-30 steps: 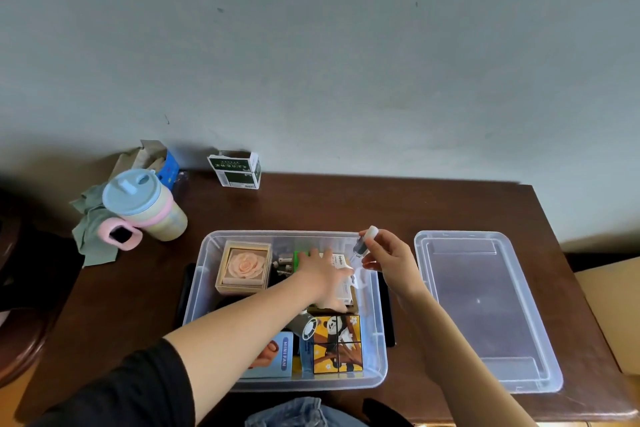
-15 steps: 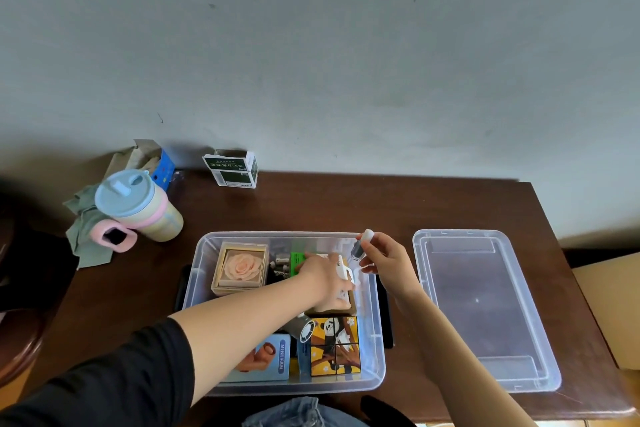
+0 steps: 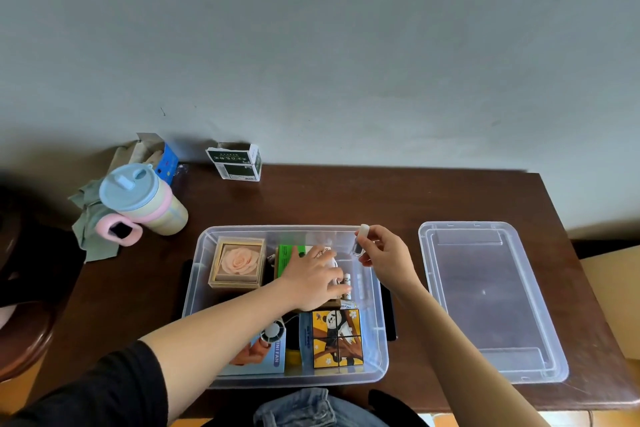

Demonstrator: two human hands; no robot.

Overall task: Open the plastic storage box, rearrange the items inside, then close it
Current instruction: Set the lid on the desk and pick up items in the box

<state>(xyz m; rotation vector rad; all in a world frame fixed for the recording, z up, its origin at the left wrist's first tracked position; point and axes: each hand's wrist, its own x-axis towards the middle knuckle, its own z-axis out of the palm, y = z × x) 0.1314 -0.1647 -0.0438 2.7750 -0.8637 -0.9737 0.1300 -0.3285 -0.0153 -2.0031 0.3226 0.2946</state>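
Note:
The clear plastic storage box (image 3: 204, 274) stands open on the brown table, its lid (image 3: 491, 302) lying flat to the right. Inside are a rose in a square case (image 3: 238, 262), a green and white carton (image 3: 289, 253), a panda picture cube (image 3: 337, 338) and a blue mini fan box (image 3: 273, 357). My left hand (image 3: 313, 279) reaches into the box and lies over a small white item beside the green carton; its grip is hidden. My right hand (image 3: 386, 258) pinches a small vial with a white cap (image 3: 360, 239) above the box's far right corner.
A pastel cup with a blue lid and pink handle (image 3: 142, 203) stands at the table's back left on a grey-green cloth (image 3: 90, 232). A blue carton (image 3: 166, 158) and a green and white carton (image 3: 235, 161) sit along the wall. A cardboard box (image 3: 616, 298) is beyond the right edge.
My left hand has shifted slightly over the items beside the green carton. The right hand keeps the vial raised at the same spot. The view has shifted a little.

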